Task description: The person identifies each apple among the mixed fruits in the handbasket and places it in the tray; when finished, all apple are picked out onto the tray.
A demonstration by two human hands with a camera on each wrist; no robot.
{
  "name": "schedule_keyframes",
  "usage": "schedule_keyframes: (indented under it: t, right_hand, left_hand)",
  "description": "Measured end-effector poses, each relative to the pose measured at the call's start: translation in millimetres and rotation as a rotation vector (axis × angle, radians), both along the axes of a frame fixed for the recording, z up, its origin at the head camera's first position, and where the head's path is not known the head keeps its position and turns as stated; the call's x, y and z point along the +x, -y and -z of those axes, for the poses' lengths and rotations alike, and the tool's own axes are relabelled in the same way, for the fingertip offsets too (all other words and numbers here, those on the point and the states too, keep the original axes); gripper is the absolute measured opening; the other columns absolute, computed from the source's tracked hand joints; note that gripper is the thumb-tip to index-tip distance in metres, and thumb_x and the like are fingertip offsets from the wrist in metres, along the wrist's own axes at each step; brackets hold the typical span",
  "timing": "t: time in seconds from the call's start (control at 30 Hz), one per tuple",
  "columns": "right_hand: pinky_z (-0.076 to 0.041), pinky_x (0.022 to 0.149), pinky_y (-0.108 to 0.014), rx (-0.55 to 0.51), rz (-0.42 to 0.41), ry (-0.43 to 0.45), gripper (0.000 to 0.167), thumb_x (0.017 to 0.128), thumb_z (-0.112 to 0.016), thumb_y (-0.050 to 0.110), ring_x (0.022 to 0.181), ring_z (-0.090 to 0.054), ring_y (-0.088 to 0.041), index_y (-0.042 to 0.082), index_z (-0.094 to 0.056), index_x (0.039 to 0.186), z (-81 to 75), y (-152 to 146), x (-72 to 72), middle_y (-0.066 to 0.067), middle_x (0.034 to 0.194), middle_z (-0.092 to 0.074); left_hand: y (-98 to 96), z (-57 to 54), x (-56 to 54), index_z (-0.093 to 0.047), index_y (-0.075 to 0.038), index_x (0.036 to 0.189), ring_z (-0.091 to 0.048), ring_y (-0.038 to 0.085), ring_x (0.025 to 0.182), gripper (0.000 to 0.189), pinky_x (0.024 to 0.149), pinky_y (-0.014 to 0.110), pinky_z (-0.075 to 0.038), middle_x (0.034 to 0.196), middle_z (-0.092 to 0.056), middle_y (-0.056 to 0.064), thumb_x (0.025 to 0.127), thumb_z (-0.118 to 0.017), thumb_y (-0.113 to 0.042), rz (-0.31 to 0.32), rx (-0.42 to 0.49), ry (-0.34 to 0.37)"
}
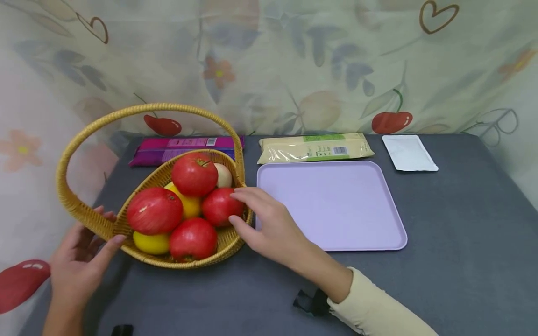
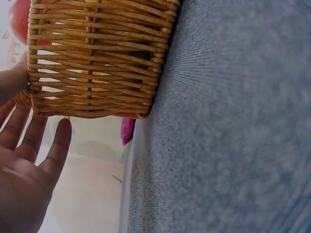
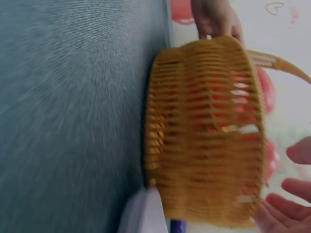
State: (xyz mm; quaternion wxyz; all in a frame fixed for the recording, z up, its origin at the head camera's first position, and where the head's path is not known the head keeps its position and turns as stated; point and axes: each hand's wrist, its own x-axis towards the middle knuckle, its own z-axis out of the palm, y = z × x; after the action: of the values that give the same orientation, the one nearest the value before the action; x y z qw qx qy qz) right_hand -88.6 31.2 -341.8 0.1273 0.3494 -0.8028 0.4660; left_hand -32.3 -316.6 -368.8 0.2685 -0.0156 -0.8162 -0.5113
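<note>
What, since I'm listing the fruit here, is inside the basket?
The basket holds four visible red fruits, yellow fruit showing in two places, and a pale round item. Whatever lies beneath these is covered and cannot be made out.

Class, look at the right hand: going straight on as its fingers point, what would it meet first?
Most likely the head view's rightmost red fruit in the basket, just ahead of the right hand; whether they touch is unclear.
</note>
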Motion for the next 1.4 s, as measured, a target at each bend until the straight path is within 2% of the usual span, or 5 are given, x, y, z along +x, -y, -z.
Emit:
schedule_keyframes:
  t: [0.2, 0.53, 0.73, 1.1, 1.4]
  right_hand:
    - [-0.05, 0.099, -0.035, 0.015, 0.025, -0.008, 0.057, 0.09, -0.073, 0.022, 0.132, -0.046, -0.02, 0.0, -0.053, 0.139, 0.0, 32.4, -15.4, -0.014, 0.144, -0.05]
    - [-0.034, 0.114, -0.039, 0.082, 0.102, 0.162, 0.084, 0.094, -0.066, 0.041, 0.143, -0.033, -0.021, 0.003, -0.025, 0.155, -6.1, 70.1, -46.5, -0.011, 0.156, -0.036]
    - [-0.044, 0.106, -0.035, 0.129, 0.108, 0.242, 0.084, 0.094, -0.064, 0.046, 0.132, -0.046, -0.021, 0.004, -0.024, 0.156, -8.4, 76.8, -53.9, -0.011, 0.145, -0.048]
    - [-0.054, 0.091, -0.032, 0.032, 0.139, 0.287, 0.078, 0.085, -0.078, 0.043, 0.118, -0.054, -0.013, 0.019, -0.041, 0.148, -10.7, 75.5, -52.6, 0.0, 0.136, -0.055]
    - [-0.053, 0.093, -0.03, 0.011, 0.033, 0.373, 0.086, 0.085, -0.08, 0.037, 0.121, -0.053, -0.014, 0.016, -0.033, 0.154, -8.0, 75.2, -61.3, -0.001, 0.141, -0.051]
  left_hand:
    - [-1.1, -0.3, 1.5, -0.055, 0.009, 0.137, -0.064, 0.018, 0.111, 0.064, 0.09, 0.017, -0.05, 0.124, -0.065, 0.019, 0.077, -0.067, 0.029, 0.028, 0.03, -0.014]
    - [-4.0, 3.0, 2.0, -0.055, 0.01, 0.136, -0.064, 0.019, 0.111, 0.064, 0.091, 0.017, -0.05, 0.124, -0.065, 0.019, 0.076, -0.067, 0.029, 0.017, 0.015, -0.029]
    - [-3.7, -0.8, 1.3, -0.057, 0.003, 0.138, -0.064, 0.016, 0.111, 0.065, 0.089, 0.014, -0.05, 0.125, -0.066, 0.011, 0.078, -0.069, 0.025, -0.061, -0.046, 0.006]
    - [-4.1, -1.0, 0.2, -0.057, 0.001, 0.138, -0.064, 0.016, 0.111, 0.064, 0.088, 0.014, -0.05, 0.126, -0.066, 0.011, 0.08, -0.069, 0.024, -0.072, -0.001, 0.038]
    - [-6.9, -1.6, 1.7, -0.058, 0.0, 0.138, -0.063, 0.017, 0.113, 0.062, 0.089, 0.015, -0.049, 0.126, -0.066, 0.012, 0.081, -0.069, 0.022, -0.083, 0.038, 0.061]
